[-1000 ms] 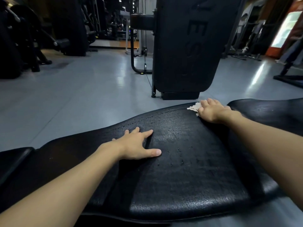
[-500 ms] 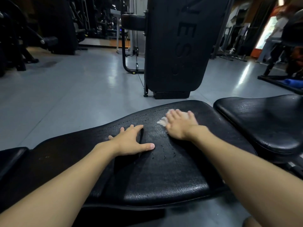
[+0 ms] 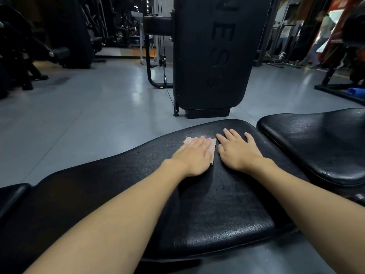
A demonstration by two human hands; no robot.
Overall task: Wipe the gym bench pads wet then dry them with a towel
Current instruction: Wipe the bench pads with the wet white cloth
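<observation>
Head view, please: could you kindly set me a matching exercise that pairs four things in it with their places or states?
Things:
1. left hand
2. right hand
3. cloth
4. seat pad

Places or states:
A. lies to the right, untouched
B. flat on the bare long pad
C. pressed under a palm, edges showing
D. rests on top of the cloth

Pairs: 1-D, 2-B, 3-C, 4-A
</observation>
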